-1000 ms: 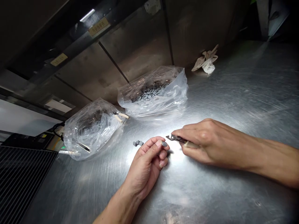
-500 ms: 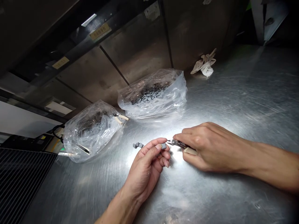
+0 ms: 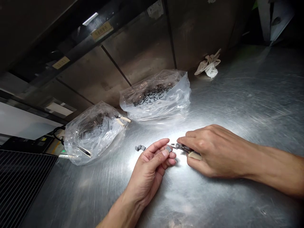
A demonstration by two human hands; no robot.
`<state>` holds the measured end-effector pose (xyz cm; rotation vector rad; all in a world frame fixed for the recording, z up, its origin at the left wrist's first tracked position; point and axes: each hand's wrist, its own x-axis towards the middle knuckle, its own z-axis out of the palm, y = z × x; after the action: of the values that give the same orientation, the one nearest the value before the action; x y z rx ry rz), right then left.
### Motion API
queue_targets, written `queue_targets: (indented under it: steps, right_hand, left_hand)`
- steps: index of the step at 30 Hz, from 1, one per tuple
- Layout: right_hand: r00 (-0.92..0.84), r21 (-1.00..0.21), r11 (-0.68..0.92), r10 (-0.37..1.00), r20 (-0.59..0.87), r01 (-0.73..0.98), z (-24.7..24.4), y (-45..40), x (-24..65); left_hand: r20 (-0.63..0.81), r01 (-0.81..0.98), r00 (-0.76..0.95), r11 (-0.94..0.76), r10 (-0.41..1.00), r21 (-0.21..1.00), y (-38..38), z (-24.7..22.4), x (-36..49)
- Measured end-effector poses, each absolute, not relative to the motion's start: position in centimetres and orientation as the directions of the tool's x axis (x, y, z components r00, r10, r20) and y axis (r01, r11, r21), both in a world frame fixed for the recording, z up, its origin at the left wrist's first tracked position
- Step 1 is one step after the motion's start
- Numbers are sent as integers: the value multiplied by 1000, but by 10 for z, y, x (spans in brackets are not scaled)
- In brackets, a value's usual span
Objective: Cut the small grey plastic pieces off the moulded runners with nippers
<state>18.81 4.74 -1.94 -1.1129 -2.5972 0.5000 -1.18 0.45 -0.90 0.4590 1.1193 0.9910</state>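
The person's left hand (image 3: 148,172) comes up from the bottom of the view, its thumb and fingers closed narrowly on one small grey block (image 3: 168,148). The block is pinched right at the fingertips, so one end stands free toward the right hand (image 3: 215,152), a hold that leaves that end exposed. The right hand's fingers are curled shut around one small pair of cream-handled pliers (image 3: 182,147), with the metal nose reaching out past the forefinger to end just beside the block. The nose seems not to touch it, though the glare and the small size of the parts make that hard to be sure of. Both hands are held close together, low over the stainless steel counter (image 3: 249,95), in its brightest patch of light, which suits close work on so small a piece. Two more grey pieces (image 3: 140,148) lie side by side on the counter, just left of the left hand and within easy reach. Farther off are two clear plastic bags, the nearer bag (image 3: 92,148) and the farther bag (image 3: 154,109), each holding more grey blocks than can be counted. A second cream-handled tool (image 3: 122,119) rests at the nearer bag's mouth, and one crumpled white rag (image 3: 209,65) lies against the steel wall panel (image 3: 142,60).
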Motion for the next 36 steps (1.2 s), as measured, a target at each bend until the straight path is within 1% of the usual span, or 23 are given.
queue_targets:
  steps: [10,19,29,36]
  right_hand:
    - [-677,-432,647,728,108,628,-20,47,188]
    - [-687,-446,666,712,143,598,-21,44,188]
    - [-697,-451,660,709,106,601,-17,42,185]
    - [-679,-463,655,720,142,598,-12,47,190]
  left_hand:
    - [-516,-410,75,498,853,764,3,-9,-11]
    - [-499,-416,96,490,861,766,1,-10,-10]
    - [-493,-369,117,499,862,784,0,-10,-11]
    - [-534,-390,129,538,835,747,1,-7,-12]
